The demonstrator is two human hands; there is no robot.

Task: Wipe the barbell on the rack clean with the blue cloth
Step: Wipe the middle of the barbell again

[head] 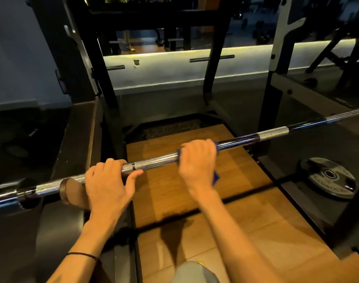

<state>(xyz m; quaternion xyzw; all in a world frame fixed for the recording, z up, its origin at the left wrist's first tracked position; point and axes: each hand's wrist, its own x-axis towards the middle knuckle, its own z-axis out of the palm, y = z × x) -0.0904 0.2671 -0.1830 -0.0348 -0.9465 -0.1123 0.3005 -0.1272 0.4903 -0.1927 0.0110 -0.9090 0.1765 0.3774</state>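
While my right hand curls over the blue cloth, clamping it round the barbell at frame centre, my left hand grips the bare knurled shaft lower left, probably to stop the bar rolling. Wrapped so, the cloth would meet the steel all round. The bar runs from lower left to upper right across the rack; a weight plate lies at right.

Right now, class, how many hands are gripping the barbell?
2. The left hand grips the bare barbell near its left end; the right hand grips it mid-bar through the blue cloth.
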